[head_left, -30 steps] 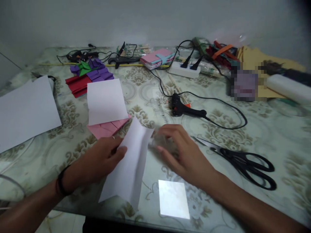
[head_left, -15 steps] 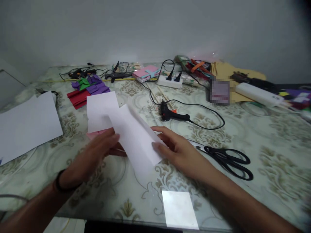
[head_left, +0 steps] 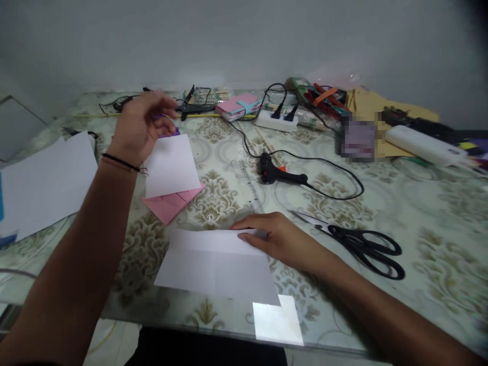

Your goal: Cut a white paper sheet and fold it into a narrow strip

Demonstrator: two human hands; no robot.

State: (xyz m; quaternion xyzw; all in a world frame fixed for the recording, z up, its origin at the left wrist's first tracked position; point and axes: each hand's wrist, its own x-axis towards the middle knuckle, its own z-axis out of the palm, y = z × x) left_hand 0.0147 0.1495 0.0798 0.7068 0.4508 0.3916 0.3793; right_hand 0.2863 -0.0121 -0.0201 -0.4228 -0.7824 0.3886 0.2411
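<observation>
My right hand [head_left: 274, 236] pinches the top right edge of a creased white sheet of paper [head_left: 217, 264] between thumb and fingers, just over the table's front part. My left hand [head_left: 147, 122] is raised at the back left with loosely curled fingers apart and nothing visible in them. It hides most of the coloured folded papers; a bit of purple paper [head_left: 170, 133] shows beneath it. Below that hand, a smaller white paper [head_left: 173, 165] lies over a folded pink paper [head_left: 171, 203]. Black-handled scissors [head_left: 354, 241] lie beyond my right hand, blades partly toward it.
Large white sheets [head_left: 49, 183] lie at the left. A black glue gun [head_left: 280, 173] with a looping cord rests mid-table, in front of a white power strip [head_left: 276, 121]. A pink bundle [head_left: 238, 105] and a white box-like object [head_left: 423, 145] stand farther back. A bright white square [head_left: 278, 320] sits at the front edge.
My left hand has let go of the white sheet and moved up and away over the coloured papers. My right hand keeps the sheet, which now spreads wider and lower.
</observation>
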